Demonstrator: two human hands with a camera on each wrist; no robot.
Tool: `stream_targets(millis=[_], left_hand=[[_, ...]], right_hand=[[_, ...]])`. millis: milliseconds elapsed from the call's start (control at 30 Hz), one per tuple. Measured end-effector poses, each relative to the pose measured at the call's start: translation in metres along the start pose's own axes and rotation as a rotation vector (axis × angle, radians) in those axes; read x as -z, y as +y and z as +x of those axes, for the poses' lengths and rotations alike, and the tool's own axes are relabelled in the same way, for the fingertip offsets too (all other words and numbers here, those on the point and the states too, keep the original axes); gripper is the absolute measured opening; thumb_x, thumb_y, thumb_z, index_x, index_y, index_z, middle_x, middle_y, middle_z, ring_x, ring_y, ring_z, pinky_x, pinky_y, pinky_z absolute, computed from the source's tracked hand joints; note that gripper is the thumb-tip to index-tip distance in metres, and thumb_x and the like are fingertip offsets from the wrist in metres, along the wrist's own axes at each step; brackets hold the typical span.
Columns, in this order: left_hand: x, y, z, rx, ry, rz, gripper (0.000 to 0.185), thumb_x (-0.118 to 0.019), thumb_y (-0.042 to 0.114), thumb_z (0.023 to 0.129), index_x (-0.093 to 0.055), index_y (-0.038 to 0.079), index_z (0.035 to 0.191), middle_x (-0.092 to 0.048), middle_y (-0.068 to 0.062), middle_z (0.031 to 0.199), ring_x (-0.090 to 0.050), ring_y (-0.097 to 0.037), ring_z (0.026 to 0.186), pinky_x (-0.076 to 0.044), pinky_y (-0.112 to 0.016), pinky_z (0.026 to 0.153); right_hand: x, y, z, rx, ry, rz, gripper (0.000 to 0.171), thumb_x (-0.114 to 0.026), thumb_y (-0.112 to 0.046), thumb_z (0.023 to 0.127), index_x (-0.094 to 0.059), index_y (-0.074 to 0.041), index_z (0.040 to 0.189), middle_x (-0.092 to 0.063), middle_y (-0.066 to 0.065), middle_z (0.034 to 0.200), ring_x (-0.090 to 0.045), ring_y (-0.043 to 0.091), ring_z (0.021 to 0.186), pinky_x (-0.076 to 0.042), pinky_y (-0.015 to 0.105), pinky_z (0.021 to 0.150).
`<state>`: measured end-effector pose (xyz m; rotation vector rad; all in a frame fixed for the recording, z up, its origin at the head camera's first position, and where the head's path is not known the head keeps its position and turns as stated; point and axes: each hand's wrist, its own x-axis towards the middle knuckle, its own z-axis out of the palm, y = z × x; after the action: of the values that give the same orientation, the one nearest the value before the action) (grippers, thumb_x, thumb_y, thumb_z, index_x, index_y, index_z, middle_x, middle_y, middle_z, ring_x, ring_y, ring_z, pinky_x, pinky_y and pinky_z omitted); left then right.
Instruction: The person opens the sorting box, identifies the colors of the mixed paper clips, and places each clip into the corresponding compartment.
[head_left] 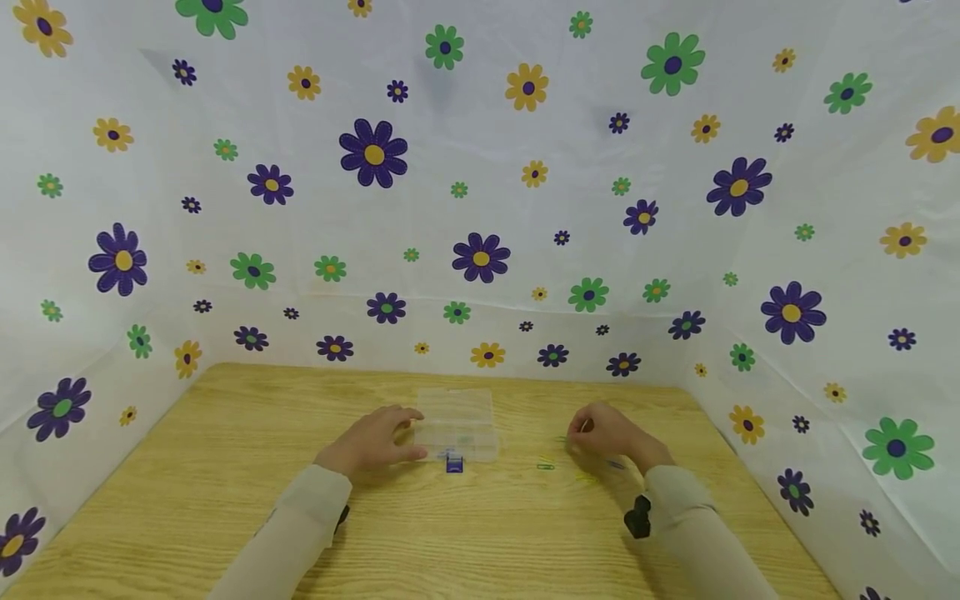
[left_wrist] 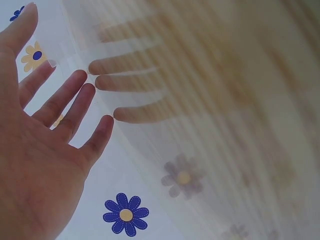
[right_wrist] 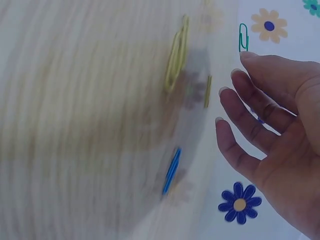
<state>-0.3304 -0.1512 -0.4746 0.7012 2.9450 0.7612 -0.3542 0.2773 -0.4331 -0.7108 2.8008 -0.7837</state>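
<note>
My right hand (head_left: 607, 433) is over the right part of the table, its thumb and fingertips pinching a green paper clip (right_wrist: 243, 36). The clip sticks out past the thumb tip. Beside this hand lie a yellow paper clip (right_wrist: 177, 55) and a blue paper clip (right_wrist: 171, 171). My left hand (head_left: 375, 439), fingers loosely spread, is at the left side of a clear plastic compartment box (head_left: 482, 408). Some small blue pieces (head_left: 446, 454) show at the box's front. In the left wrist view, the left fingertips come close to the tabletop and hold nothing.
A small dark blue item (head_left: 454, 464) sits at the box's front edge. Another green paper clip (head_left: 545, 467) lies between the box and my right hand. Flower-patterned white cloth (head_left: 420, 217) walls the wooden table (head_left: 465, 542) at the back and sides.
</note>
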Motion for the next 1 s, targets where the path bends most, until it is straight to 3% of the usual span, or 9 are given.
stream_targets(millis=[1000], left_hand=[[0.002, -0.001, -0.001, -0.023, 0.004, -0.007, 0.070, -0.074, 0.055, 0.090, -0.058, 0.011, 0.143, -0.065, -0.015, 0.136, -0.061, -0.034, 0.125, -0.046, -0.057, 0.113]], right_hand=[[-0.023, -0.052, 0.048, 0.044, -0.007, 0.045, 0.009, -0.073, -0.014, 0.095, -0.076, -0.006, 0.092, -0.074, 0.005, 0.091, -0.064, 0.011, 0.081, -0.055, 0.027, 0.076]])
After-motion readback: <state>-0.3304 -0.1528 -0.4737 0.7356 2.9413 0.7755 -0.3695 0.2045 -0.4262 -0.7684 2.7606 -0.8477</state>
